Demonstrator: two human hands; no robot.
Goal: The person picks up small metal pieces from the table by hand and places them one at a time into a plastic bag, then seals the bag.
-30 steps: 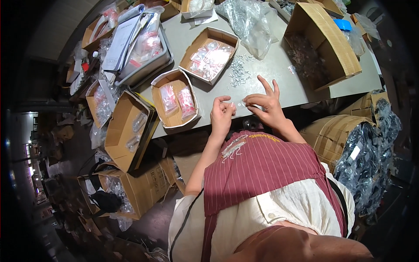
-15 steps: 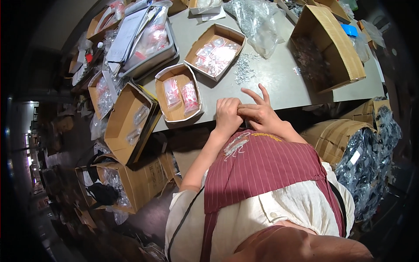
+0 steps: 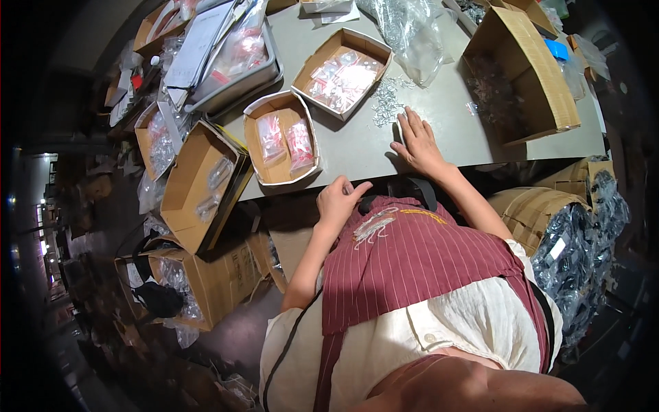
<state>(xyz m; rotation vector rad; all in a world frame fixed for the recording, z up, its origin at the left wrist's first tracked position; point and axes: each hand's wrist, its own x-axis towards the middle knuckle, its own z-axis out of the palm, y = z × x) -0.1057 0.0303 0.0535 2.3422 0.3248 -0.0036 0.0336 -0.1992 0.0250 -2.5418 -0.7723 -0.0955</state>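
Note:
My right hand [image 3: 420, 145] reaches over the grey table with its fingers stretched out and nothing seen in it. Its fingertips come close to a loose pile of small silvery metal pieces, like screws [image 3: 386, 106]. Below the table's front edge, by the apron, my left hand [image 3: 338, 204] has its fingers curled in and the thumb pointing right. Whatever it may hold is hidden. Behind the pile, a cardboard tray [image 3: 302, 84] holds many small clear bags with red strips. Left of it, a smaller cardboard tray [image 3: 252, 147] contains two filled bags [image 3: 300, 145].
An upturned cardboard box [image 3: 542, 82] stands at the table's right side. Clear plastic sheeting [image 3: 419, 41] lies at the back. A grey bin [image 3: 274, 72] with papers and bags is at the left, near an open carton [image 3: 180, 202]. Wrapped dark goods [image 3: 576, 254] fill the right floor.
My hands, together at the table's edge before, are now apart. The right has moved forward to the metal pieces; the left has drawn back slightly toward the apron.

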